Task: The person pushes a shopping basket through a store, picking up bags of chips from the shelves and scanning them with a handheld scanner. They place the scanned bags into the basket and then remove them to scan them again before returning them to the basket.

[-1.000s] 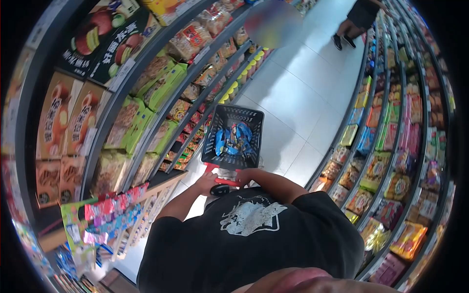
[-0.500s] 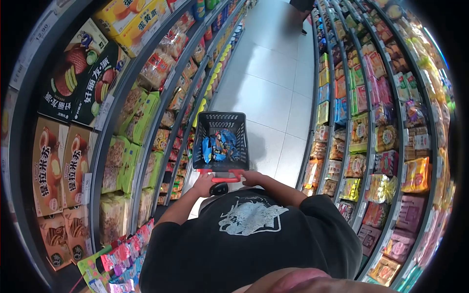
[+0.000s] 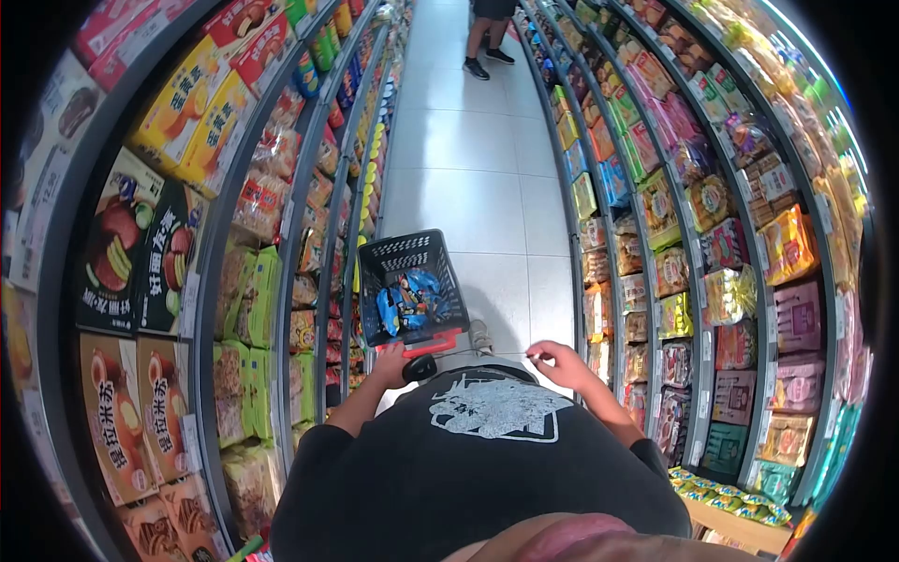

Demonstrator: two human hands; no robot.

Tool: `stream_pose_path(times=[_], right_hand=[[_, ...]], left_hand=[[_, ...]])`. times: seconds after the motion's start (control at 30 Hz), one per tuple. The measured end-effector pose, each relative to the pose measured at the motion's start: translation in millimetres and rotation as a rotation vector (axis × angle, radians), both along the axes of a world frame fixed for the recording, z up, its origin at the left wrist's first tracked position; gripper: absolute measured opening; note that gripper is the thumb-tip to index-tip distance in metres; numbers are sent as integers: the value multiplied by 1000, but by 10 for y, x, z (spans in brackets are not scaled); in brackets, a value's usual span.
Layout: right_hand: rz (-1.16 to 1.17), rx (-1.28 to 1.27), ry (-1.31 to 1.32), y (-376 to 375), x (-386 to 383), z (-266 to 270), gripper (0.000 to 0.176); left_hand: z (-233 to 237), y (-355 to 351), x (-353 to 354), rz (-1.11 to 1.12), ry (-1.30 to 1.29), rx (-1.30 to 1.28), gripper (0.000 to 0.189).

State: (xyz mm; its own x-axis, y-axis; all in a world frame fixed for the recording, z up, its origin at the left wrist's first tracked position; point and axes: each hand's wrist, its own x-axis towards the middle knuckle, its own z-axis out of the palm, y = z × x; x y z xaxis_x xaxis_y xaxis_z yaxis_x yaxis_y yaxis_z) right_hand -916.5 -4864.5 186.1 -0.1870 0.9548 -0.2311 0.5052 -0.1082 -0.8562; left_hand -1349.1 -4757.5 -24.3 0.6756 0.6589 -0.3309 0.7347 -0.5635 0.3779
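My left hand is closed on the red handle of a black shopping basket. Blue snack packets lie inside the basket, which is tilted slightly. Right of the handle, my right hand is off it, with thumb and finger pinched on a small dark thing I cannot make out. A thin line runs from near the pinch toward a black rounded object beside my left hand.
Packed snack shelves rise close on the left, and more shelves line the right. A tiled floor runs between them. Farther up the aisle stands a person in dark shoes. A low display of green packets is at lower right.
My right hand has let go of the red handle and moved right. The basket has turned and shifted left, with my left hand still on it. The person ahead shows more fully.
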Motion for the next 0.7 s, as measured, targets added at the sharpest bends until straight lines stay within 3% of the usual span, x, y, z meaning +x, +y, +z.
stream_pose_path(times=[0.1,0.13,0.17,0.2,0.23,0.27,0.3,0.37,0.43,0.53,0.6,0.63,0.67,0.7], right_hand=[[-136,-33,-55,-446,66,56,24],[-266,-85,-24,-598,1,62,23],[-386,-133,9,-730,-73,41,23],[-438,-110,177,-884,-104,-180,24],[-481,-93,348,-928,-98,-370,26],[-554,-211,443,-885,-246,-156,28],[-501,-103,392,-887,-247,-315,24],[-625,14,407,-823,-347,-400,20],[-793,-33,405,-662,-516,-122,16],[-588,24,484,-427,-530,-201,15],[-391,44,535,-233,-470,-696,16],[-332,90,396,-85,-455,-1019,13],[-347,-107,354,154,-521,-1109,13],[-279,-70,339,343,-670,-1118,15]], left_hand=[[3,70,51,22,58,-69,44],[93,103,79,26,104,-123,44],[-126,106,47,30,107,-92,44],[-150,115,48,41,114,-110,44],[-122,123,53,56,123,-132,45],[-33,125,51,60,109,-146,45],[-96,140,43,66,98,-124,46],[-269,107,36,51,89,-100,46],[-232,65,-25,40,49,-93,43],[-410,244,-20,5,42,-42,40],[-280,217,-43,-15,15,24,37],[-223,190,2,-20,-4,54,35],[-181,229,62,-6,-10,72,35],[-89,242,69,2,-3,89,34]])
